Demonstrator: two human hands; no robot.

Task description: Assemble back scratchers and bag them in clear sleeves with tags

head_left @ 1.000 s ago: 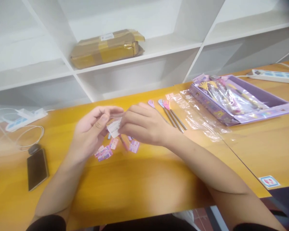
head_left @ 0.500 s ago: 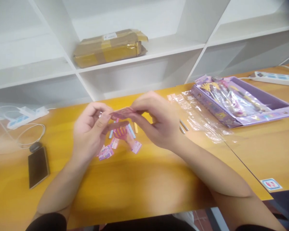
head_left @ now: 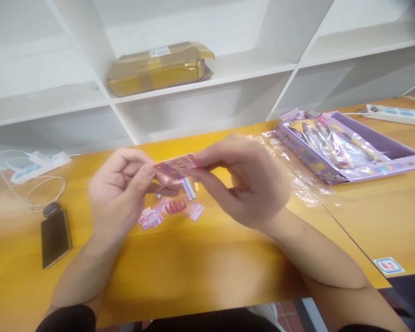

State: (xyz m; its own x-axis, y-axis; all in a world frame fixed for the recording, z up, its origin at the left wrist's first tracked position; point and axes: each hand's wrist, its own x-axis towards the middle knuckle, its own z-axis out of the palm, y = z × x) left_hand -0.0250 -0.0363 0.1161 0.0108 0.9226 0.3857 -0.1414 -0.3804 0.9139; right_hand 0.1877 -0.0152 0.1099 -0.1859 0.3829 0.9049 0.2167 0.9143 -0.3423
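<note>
Between my two hands is a small pink printed card [head_left: 177,166], tilted above the table. My left hand [head_left: 122,189] pinches its left end between thumb and fingers. The thumb and index finger of my right hand [head_left: 245,180] hold its right end; that hand is blurred. Below, a pink hand-shaped piece [head_left: 175,206] appears under the card, with clear plastic near it. Small pink and purple cards [head_left: 151,218] lie to its left and another card [head_left: 196,211] to its right. A light-blue stick [head_left: 189,189] is partly hidden by the held card.
At the right sits a purple box [head_left: 363,131] holding wrapped hand-shaped sticks, beside clear plastic bags [head_left: 304,189]. A phone [head_left: 55,239] and a power strip [head_left: 39,166] are at left. A taped parcel [head_left: 159,69] rests on the shelf.
My right hand has moved right and slightly down, and my left hand a little left. The card between them now shows more of its printed face. The pink hand-shaped piece appears lower.
</note>
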